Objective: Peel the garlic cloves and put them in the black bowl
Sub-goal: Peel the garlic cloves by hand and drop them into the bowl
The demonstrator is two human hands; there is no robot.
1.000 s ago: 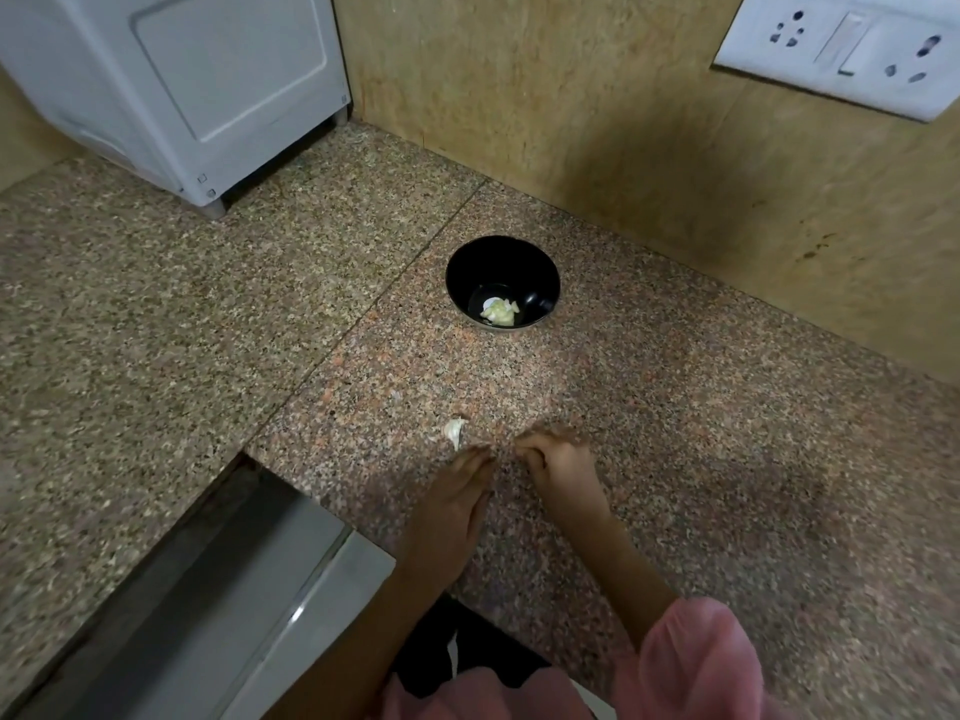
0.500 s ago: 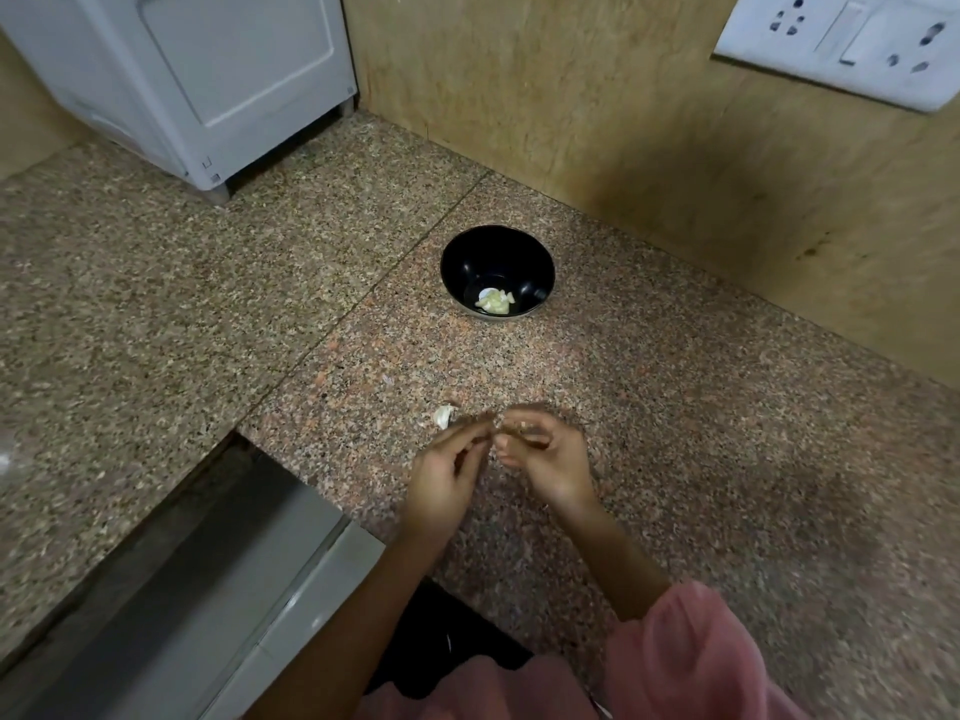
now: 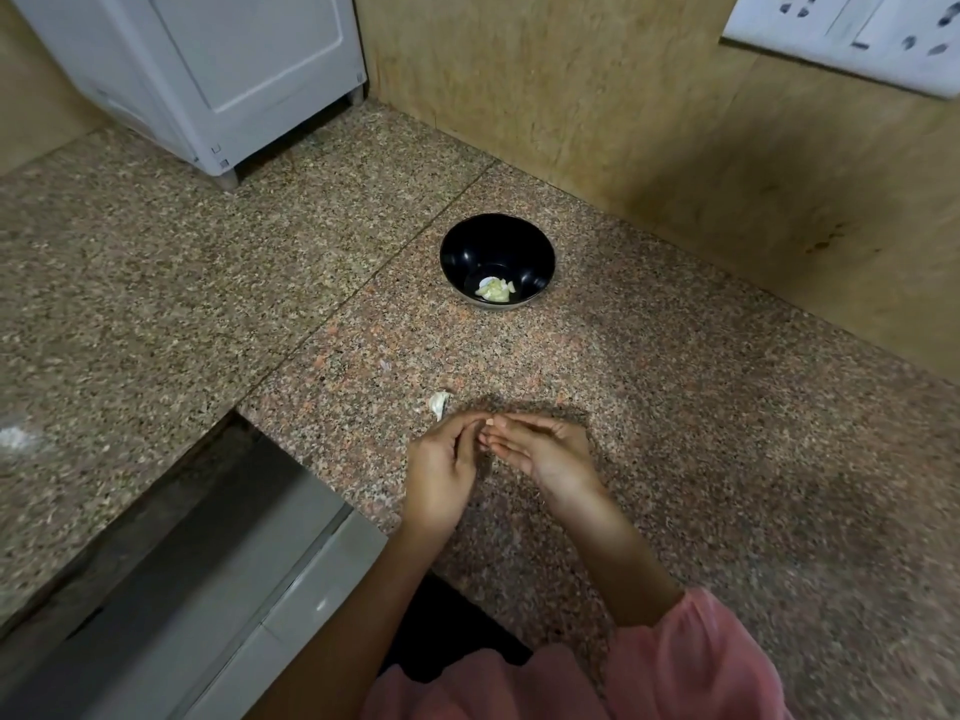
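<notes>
Head view only. Found the left hand (image 3: pixel 441 462) and the right hand (image 3: pixel 550 454) close together, low over the speckled granite surface (image 3: pixel 701 407), fingertips meeting between them. Noted the left fingers curled inward and the right fingers stretched toward them with the thumb on top, the gap narrow, both pinching a small pale piece (image 3: pixel 489 422) at the meeting point. Could not tell whether clove or skin: too small.

Spotted a whitish garlic piece (image 3: pixel 438 402) lying on the surface just beyond the left hand's fingertips, near them but apart. Saw the black bowl (image 3: pixel 462 252) standing upright straight ahead of both hands, well apart from them, with a little heap of peeled garlic (image 3: pixel 496 291) on its bottom.

Made out a white appliance (image 3: pixel 208 70) far ahead and to the left of the left hand, and a white socket plate (image 3: pixel 857 33) on the wall far ahead and to the right of the right hand. Noted a pink sleeve (image 3: pixel 701 657) on the forearm behind the right hand, and a grey metal ledge (image 3: pixel 182 589) below the surface's edge, left of the left hand.
</notes>
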